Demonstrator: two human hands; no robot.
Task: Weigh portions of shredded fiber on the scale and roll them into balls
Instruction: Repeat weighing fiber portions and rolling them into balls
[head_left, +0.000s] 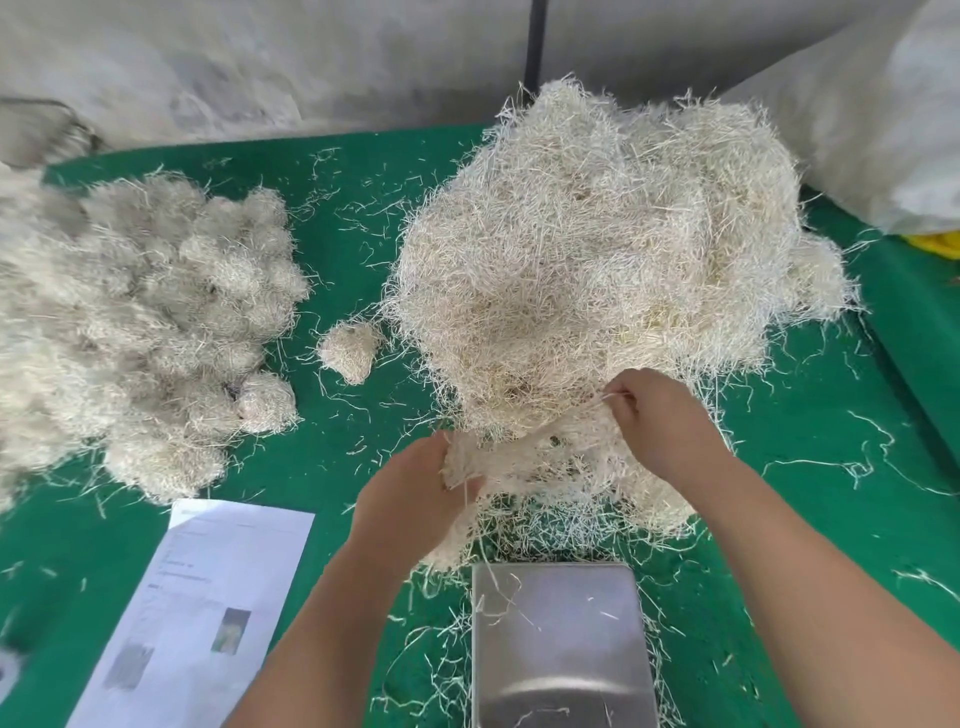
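A big heap of pale shredded fiber (597, 249) rises on the green table at centre right. At its near edge my left hand (410, 483) and my right hand (660, 421) both grip a stretched tuft of fiber (530, 457), pulled apart between them above the table. Just below the hands stands the scale with its steel pan (561, 639), bare but for a few stray strands. Several rolled fiber balls (140, 322) are piled at the left. One small ball (349, 349) lies alone between that pile and the heap.
A printed paper sheet (208, 608) lies at the near left on the green table cover (343, 218). Loose strands litter the cover. A white sack (883, 104) leans at the far right, with a dark pole (535, 41) behind the heap.
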